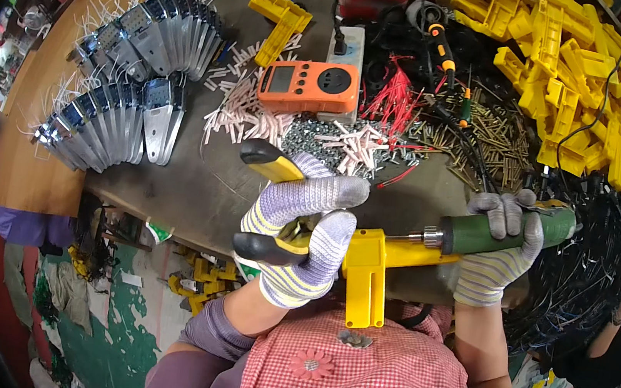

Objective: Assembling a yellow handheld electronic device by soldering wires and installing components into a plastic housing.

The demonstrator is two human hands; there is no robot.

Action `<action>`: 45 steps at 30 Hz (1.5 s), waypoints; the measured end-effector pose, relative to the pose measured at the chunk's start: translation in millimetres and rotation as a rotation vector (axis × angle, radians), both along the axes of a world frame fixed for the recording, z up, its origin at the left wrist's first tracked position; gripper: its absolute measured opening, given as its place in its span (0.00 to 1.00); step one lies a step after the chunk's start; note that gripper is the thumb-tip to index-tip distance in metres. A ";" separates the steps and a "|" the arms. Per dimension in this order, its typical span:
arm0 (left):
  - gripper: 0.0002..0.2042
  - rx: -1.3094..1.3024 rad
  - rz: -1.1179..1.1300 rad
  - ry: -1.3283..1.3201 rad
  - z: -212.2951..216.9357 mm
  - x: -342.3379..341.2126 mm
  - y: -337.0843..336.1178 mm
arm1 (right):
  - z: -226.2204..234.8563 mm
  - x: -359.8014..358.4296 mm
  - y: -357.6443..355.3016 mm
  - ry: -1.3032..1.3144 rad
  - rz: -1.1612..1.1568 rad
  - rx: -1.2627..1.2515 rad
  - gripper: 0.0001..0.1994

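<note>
While right hand (501, 252) grips it, screwdriver (500, 231) lies horizontal, tip pointing left.

Above your left hand (298, 227), well up the bench, lies the only screen here: an orange plug-in meter (309, 86), a flat rectangle tilted slightly. Its small grey display (281, 79) sits at the left end, dark and unlit as far as you can tell, with a column of round buttons beside it and a black socket face toward the right. No packages, labels or signs show near your hands.
</note>
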State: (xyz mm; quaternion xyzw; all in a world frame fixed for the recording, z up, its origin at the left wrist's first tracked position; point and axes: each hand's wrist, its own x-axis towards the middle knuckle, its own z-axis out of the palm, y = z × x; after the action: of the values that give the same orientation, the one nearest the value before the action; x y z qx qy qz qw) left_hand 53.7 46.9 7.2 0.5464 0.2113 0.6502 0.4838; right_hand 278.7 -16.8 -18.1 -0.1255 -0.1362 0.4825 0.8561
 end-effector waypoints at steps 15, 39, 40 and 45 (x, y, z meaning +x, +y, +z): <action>0.10 0.211 0.130 0.149 -9.1 -2.8 5.2 | 72.1 46.5 -17.9 -0.372 -0.223 -0.348 0.28; 0.17 0.396 0.419 1.073 -13.1 -129.8 18.7 | 17.6 44.4 108.2 -2.539 -0.612 -0.462 0.15; 0.21 0.457 0.123 1.134 -2.2 -119.1 8.0 | 18.1 46.5 98.8 -2.414 -0.635 -0.367 0.15; 0.35 0.464 -0.009 1.330 -31.7 -103.6 -11.3 | 22.2 48.1 54.6 -1.396 -0.243 -0.392 0.14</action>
State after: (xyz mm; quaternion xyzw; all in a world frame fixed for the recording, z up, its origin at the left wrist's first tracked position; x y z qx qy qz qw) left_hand -49.9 35.6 -24.5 0.9179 0.3160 0.2044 0.1256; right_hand 326.8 37.7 4.1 -0.5685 -0.5459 0.2074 0.5795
